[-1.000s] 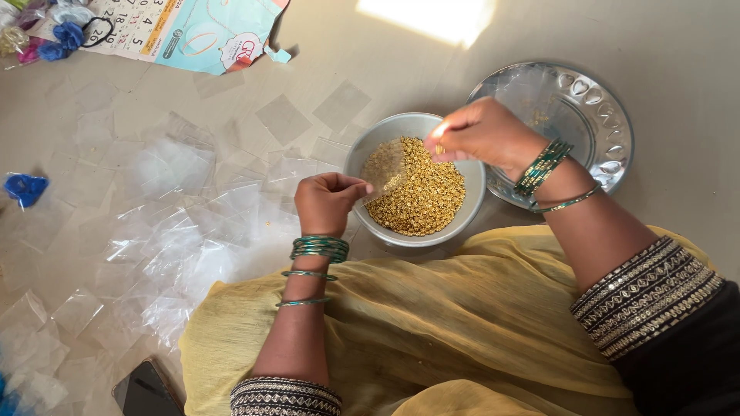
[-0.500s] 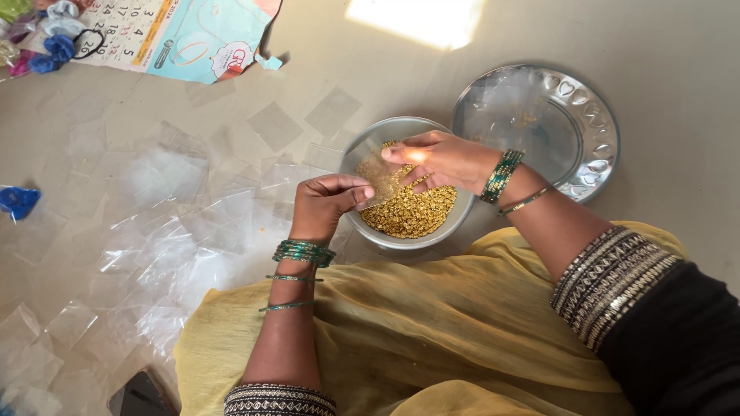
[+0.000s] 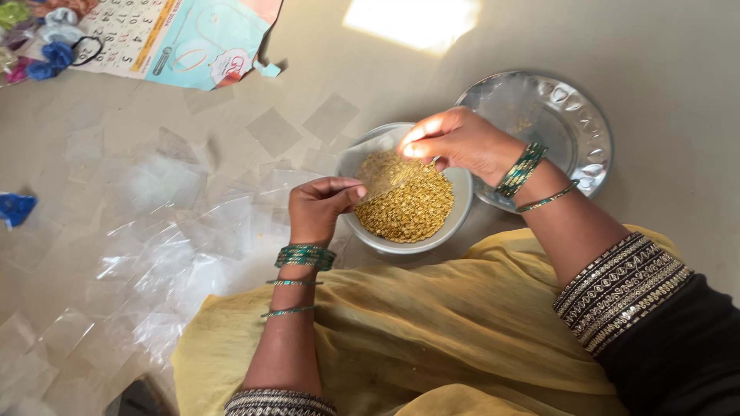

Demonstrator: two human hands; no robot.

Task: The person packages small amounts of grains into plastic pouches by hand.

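Bowl [image 3: 455, 231]: round, pale, on the floor just in front of the person's lap; holds yellow split lentils [image 3: 412, 208] heaped toward its near side.
Clear pouch [image 3: 378, 166]: small transparent plastic piece held over the bowl's left part, stretched between both hands; lentils show through it.
Left hand [image 3: 320, 208]: at the bowl's left rim; fingers curled shut, thumb and forefinger pinching the pouch's lower corner.
Right hand [image 3: 459, 142]: above the bowl's far rim; fingers bunched together, pinching the pouch's upper edge.
Bangles [image 3: 523, 169]: green, on the right wrist; a similar green set sits on the left wrist.
Steel plate [image 3: 570, 115]: round, embossed rim, on the floor touching or just behind the bowl, partly hidden by the right wrist; a few yellow grains lie on it.
Loose plastic pieces [image 3: 154, 231]: many clear squares scattered over the floor left of the bowl.
Calendar sheet [image 3: 169, 38]: printed paper at the far left, well apart from the bowl.
Yellow cloth [image 3: 432, 331]: draped over the lap, its edge just beside the bowl.
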